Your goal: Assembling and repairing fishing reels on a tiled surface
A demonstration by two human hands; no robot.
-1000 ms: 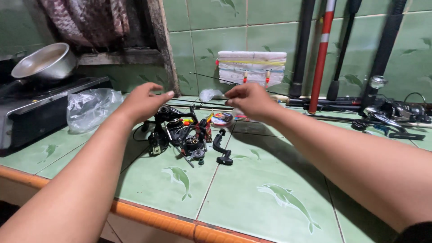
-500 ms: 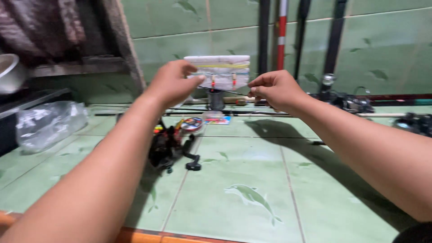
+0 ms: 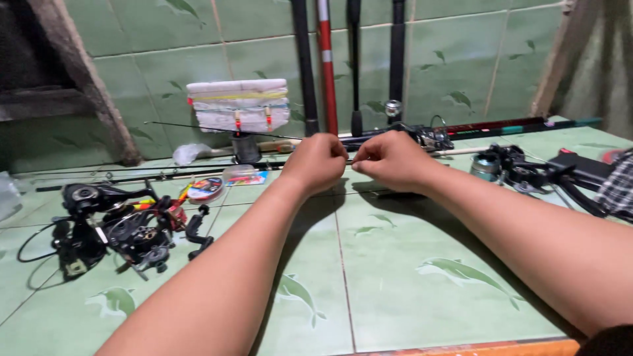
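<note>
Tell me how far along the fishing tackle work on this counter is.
Gear is laid out: a pile of reels and a line spool. Both hands, left hand and right hand, pinch something too fine to see. The leaning rods stand untouched.

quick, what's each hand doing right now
left hand: closed, pinching something too thin to make out
right hand: closed, fingertips pinched the same way

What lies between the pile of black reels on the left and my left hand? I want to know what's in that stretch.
In the head view, bare green tile counter fills most of the stretch between the pile of black reels and the left hand; a round line spool and a small packet lie at its far edge.
</note>
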